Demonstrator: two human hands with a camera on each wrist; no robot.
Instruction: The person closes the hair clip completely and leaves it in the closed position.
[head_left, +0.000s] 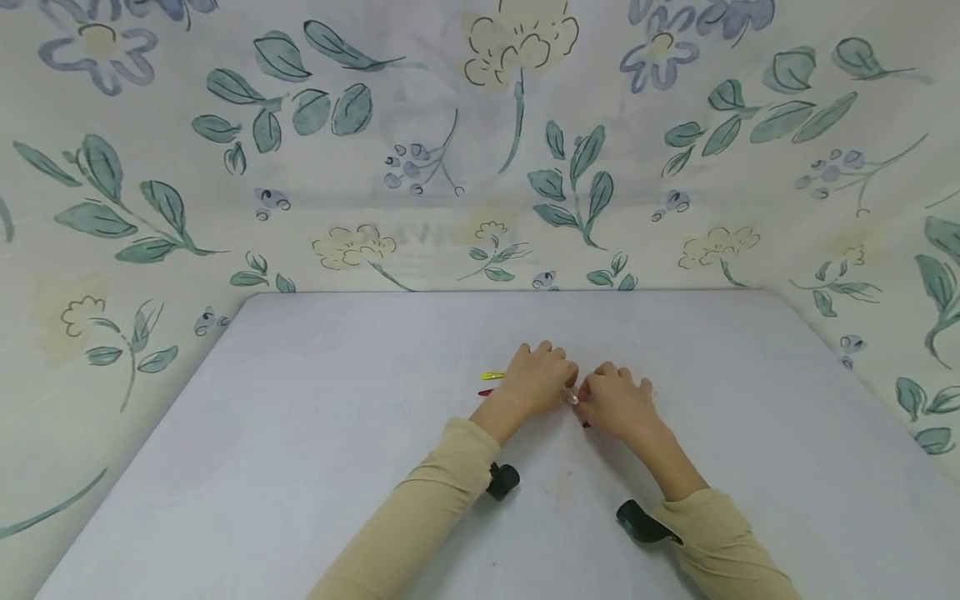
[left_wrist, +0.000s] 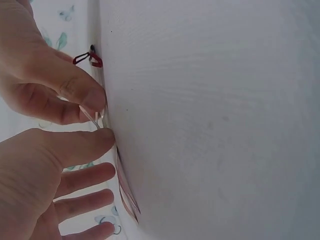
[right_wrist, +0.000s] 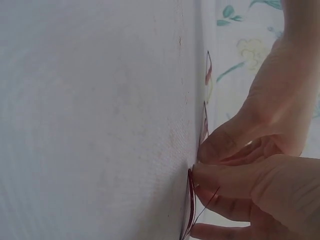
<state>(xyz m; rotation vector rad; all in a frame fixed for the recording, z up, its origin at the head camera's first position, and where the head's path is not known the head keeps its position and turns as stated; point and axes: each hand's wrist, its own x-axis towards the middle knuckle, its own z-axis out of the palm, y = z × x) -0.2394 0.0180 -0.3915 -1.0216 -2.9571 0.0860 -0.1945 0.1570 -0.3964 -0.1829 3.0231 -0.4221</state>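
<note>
Between the two hands is a small pale hair clip (head_left: 571,396), its thin prongs showing in the left wrist view. My left hand (head_left: 536,379) pinches one end with thumb and index finger, the other fingers spread apart. From the other side my right hand (head_left: 617,402) pinches it as well, close over the table. A dark red hair clip (right_wrist: 191,200) lies beside my right hand, partly covered by it in the head view. Left of my left hand are a yellow hair clip (head_left: 492,375) and a red hair clip (head_left: 486,392).
The white table (head_left: 337,392) has a straight far edge, with a floral-patterned cloth (head_left: 420,167) rising behind and at the sides. Black wrist cameras, one under the left sleeve (head_left: 504,481) and one by the right sleeve (head_left: 643,522), hang close above the tabletop.
</note>
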